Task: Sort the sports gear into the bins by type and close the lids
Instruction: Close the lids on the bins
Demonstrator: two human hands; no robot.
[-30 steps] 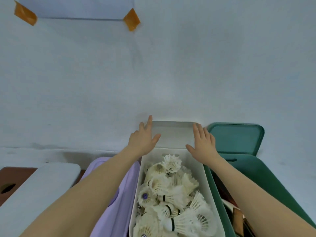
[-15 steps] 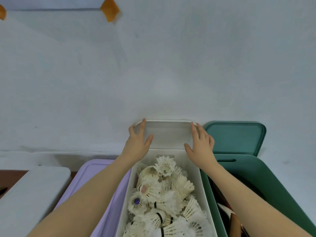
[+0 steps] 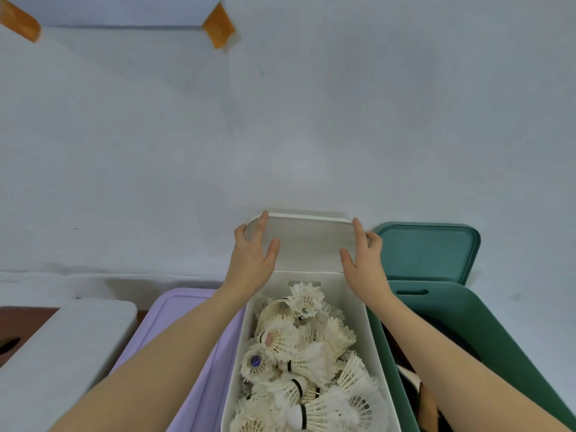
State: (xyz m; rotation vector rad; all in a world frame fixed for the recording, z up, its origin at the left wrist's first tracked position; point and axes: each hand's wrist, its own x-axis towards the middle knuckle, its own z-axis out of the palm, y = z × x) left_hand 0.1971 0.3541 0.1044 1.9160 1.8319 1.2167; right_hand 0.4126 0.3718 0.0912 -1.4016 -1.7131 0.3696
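1. The white bin [image 3: 311,353], full of shuttlecocks [image 3: 299,353], stands between a closed lilac bin [image 3: 187,332] and an open green bin [image 3: 486,338].
2. The left hand [image 3: 252,266] and right hand [image 3: 363,263] pinch the raised white lid [image 3: 307,241] at its side edges, thumbs in front.
3. Swing it down evenly; press any protruding feathers under the rim first.

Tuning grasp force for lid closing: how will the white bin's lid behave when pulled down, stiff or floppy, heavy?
The white lid looks like thin moulded plastic, so probably light and fairly stiff, perhaps flexing slightly. The left hand and right hand grip its two side edges, suggesting it swings evenly when pulled from both. The shuttlecocks heap high and might resist closing.
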